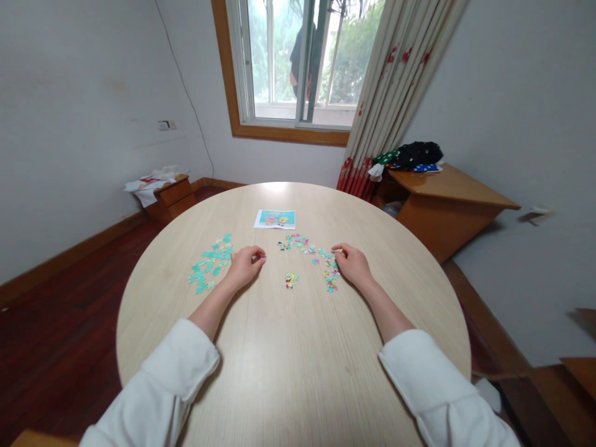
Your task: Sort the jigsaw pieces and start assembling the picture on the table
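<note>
Head view: mid-frame, the left hand (244, 266) pinches a tiny pinkish puzzle piece (263, 256). The right hand (352, 264) pinches a pale piece (336, 251). Teal pieces (210, 264) lie left of centre and multicoloured pieces (326, 267) right. The round table (298, 366) is bare towards the bottom edge.

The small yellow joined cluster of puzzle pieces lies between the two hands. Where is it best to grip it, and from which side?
Probably from straight above, pinching two opposite edges between thumb and forefinger. The yellow cluster lies flat on the round table, apart from the loose pieces, with bare wood around it. Being thin, it offers only its rim to grip.
</note>
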{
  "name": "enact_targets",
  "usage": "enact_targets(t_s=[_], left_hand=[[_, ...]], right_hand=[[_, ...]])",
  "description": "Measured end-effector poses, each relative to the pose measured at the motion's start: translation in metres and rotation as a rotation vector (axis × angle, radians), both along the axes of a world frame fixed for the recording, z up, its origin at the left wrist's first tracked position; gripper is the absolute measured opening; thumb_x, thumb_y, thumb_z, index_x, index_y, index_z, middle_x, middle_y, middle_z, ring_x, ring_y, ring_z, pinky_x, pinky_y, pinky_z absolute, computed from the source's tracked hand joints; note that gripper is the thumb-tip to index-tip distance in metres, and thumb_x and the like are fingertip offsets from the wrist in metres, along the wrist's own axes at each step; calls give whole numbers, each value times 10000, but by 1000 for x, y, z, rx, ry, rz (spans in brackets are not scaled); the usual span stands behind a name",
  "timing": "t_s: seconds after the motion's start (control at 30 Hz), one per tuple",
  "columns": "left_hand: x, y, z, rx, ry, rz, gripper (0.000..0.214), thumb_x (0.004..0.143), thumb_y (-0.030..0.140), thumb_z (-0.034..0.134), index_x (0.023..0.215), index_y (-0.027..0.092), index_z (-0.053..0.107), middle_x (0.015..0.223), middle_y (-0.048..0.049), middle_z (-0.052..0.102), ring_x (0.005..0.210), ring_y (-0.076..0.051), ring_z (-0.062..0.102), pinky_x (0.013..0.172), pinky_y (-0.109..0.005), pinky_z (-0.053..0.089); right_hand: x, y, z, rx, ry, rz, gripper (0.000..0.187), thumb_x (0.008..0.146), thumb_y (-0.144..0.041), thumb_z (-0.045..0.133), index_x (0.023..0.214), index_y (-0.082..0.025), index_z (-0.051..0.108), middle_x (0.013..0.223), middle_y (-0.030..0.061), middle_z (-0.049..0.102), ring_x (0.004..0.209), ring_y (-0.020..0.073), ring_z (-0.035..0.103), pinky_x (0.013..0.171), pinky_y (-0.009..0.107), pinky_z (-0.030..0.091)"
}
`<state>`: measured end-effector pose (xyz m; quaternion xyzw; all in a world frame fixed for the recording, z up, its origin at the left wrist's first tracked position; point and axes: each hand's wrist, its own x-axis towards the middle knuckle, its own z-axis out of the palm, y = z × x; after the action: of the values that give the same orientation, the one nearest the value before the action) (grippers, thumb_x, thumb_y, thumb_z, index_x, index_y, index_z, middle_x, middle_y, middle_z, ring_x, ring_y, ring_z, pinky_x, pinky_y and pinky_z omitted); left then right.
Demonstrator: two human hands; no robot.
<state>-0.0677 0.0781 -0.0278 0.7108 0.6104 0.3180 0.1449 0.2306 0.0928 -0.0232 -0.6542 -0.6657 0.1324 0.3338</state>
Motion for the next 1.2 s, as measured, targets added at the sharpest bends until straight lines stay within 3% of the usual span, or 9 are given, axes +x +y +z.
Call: enact_targets(t_s=[0.33, 0.63, 0.83, 1.2], left_hand=[[1, -3, 3, 20, -23, -45, 115, 761, 182, 571, 860, 197, 628, 852, -28, 647, 791, -177, 586, 865, -385, 386], [0, -2, 2, 50, -170, -89, 99, 709, 167, 555, 798, 191, 593, 753, -2, 554, 713, -146, 542, 713, -286, 458], [-1, -1, -1, 59, -268, -83, 164, 684, 183, 578, 841, 166, 620, 812, -26, 602, 687, -141, 554, 697, -291, 463], [-1, 4, -7, 19, -430, -18, 118, 631, 268, 660, 680, 170, 616, 690, -14, 645, 668, -154, 593, 696, -306, 480]], right_hand=[[2, 2, -3, 14, 6, -3, 287, 739, -224, 442, 870, -181, 694, 523, -22, 517, 543, 139, 473, 538, 238, 299], [-1, 0, 1, -13, 4, -5, 281, 745, -224, 447, 868, -185, 696, 525, -18, 523, 549, 144, 473, 540, 240, 295], [0, 1, -1, -10, -14, -6, 285, 750, -212, 449, 888, -186, 697, 564, -9, 552, 569, 141, 487, 542, 236, 287], [-1, 0, -1, -3, -21, -4, 281, 756, -215, 444, 880, -187, 695, 544, -14, 543, 554, 140, 481, 537, 237, 283]])
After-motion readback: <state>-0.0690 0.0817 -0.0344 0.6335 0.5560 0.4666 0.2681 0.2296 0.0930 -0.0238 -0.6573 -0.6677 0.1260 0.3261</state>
